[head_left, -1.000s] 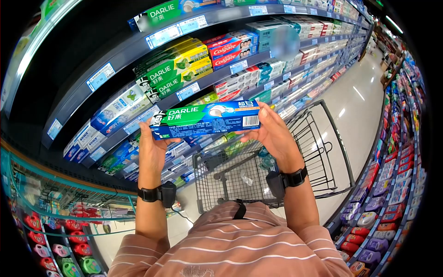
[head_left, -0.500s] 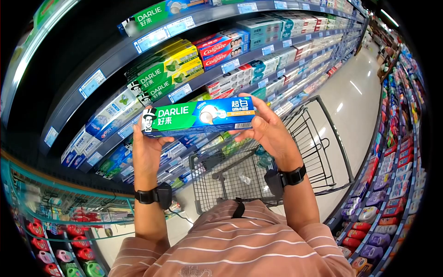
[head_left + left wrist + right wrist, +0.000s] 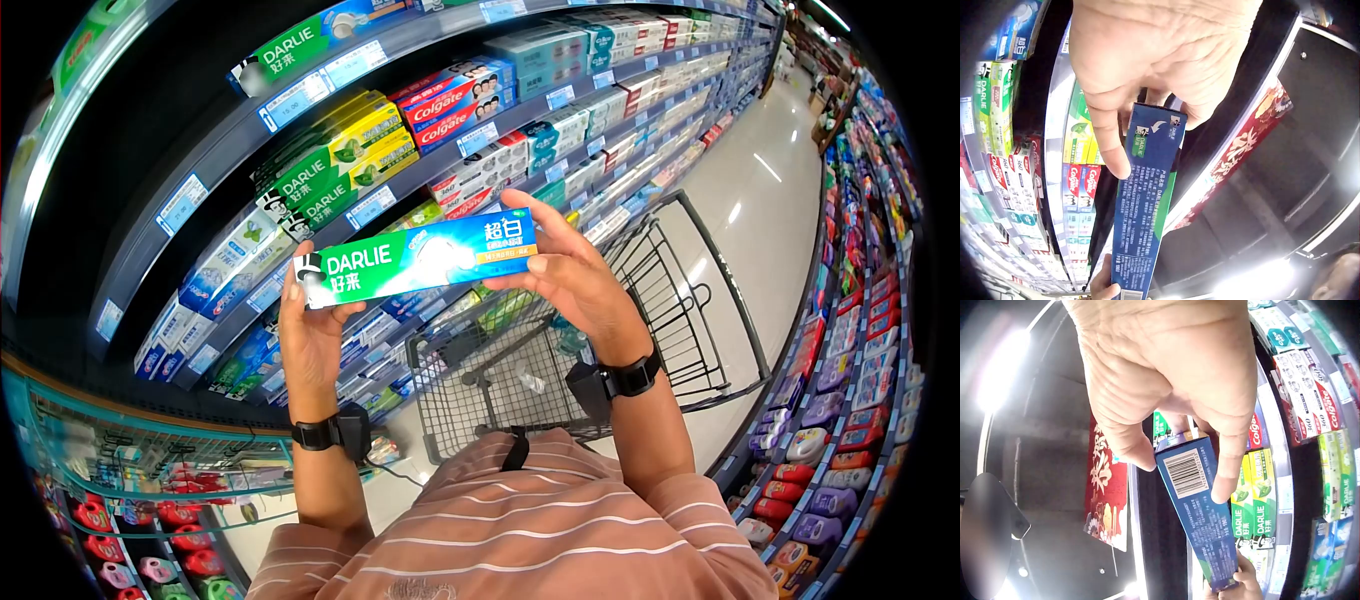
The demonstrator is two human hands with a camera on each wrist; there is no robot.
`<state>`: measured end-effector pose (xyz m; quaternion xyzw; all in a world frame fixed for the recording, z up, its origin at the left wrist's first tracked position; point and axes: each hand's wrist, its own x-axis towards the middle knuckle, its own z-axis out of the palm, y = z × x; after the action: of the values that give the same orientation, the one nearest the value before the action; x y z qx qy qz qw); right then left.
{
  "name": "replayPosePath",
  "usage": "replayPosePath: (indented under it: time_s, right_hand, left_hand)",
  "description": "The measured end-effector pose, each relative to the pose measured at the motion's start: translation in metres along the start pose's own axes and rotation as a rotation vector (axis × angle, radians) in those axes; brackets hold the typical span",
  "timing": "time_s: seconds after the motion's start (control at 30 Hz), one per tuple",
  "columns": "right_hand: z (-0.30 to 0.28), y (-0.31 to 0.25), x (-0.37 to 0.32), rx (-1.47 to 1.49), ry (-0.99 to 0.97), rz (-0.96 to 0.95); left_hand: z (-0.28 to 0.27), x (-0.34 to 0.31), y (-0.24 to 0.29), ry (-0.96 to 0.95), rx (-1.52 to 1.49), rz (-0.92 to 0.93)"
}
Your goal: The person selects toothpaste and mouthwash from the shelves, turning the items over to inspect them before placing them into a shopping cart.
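Both hands hold a green and blue Darlie toothpaste box (image 3: 415, 258) up in front of the shelves, its broad printed front facing the head camera. My left hand (image 3: 311, 335) grips the end with the top-hat figure, thumb at the near edge. At the other end my right hand (image 3: 575, 275) pinches the box between thumb and fingers. The left wrist view shows the blue side panel of the toothpaste box (image 3: 1147, 181) with small white print. A barcode on that panel of the toothpaste box (image 3: 1200, 506) appears close to the fingers in the right wrist view.
Shelves of toothpaste boxes stand ahead, with Darlie boxes (image 3: 310, 185) and Colgate boxes (image 3: 450, 105) stacked above price tags. A wire shopping cart (image 3: 490, 390) is in front of the body. Bottles (image 3: 800, 470) line the shelving on the right; a teal wire rack (image 3: 150, 440) is at left.
The toothpaste box has been tilted, turning its front from a slanted view to face the head camera, while its barcode side has gone out of that view. Both hands still grip its ends.
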<state>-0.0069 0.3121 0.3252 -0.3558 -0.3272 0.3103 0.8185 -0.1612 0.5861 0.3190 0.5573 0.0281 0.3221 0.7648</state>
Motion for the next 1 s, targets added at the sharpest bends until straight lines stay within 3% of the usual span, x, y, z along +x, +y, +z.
replayPosePath:
  time_s: [0.5, 1.0]
  right_hand:
    - [-0.007, 0.001, -0.003, 0.039, -0.073, -0.026]
    - [-0.021, 0.007, -0.003, 0.051, 0.153, 0.036]
  left_hand:
    - [0.004, -0.002, -0.001, 0.018, 0.065, 0.009]
    - [0.012, -0.002, -0.016, 0.059, 0.077, -0.115]
